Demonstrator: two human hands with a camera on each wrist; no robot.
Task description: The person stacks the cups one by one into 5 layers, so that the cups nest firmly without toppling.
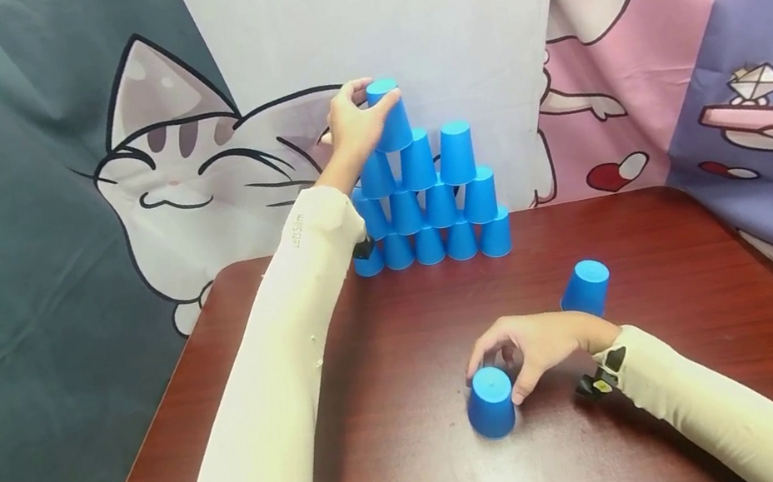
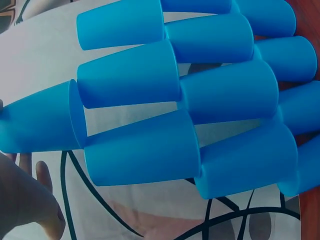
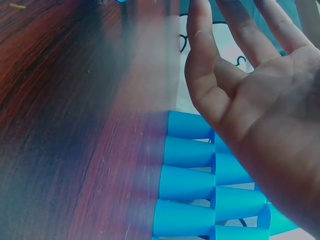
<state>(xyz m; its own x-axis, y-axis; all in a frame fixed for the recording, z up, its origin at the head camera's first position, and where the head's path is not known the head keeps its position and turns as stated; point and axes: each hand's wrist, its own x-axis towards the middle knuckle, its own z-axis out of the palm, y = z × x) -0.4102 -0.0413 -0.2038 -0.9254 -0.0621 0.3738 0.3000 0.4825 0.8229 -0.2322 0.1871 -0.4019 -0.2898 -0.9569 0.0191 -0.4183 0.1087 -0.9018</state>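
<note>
At the top of a pyramid of upside-down blue cups (image 1: 417, 160), my left hand (image 1: 354, 121) grips one blue cup (image 1: 393, 126) between thumb and fingers. In the left wrist view, the rim of this held cup (image 2: 40, 120) lies right at the bases of two cups in the upper row. My right hand (image 1: 543, 344) is low over the table, its fingers loosely bent about another upside-down blue cup (image 1: 492, 405). Its thumb is right at that cup's side. The right wrist view shows the palm (image 3: 280, 110) with fingers apart and only a sliver of blue at the top edge.
Another upside-down blue cup (image 1: 586, 289) stands on the table behind my right wrist. The pyramid is near the back edge of the brown table (image 1: 406, 457). A printed cloth (image 1: 471, 8) hangs close behind it.
</note>
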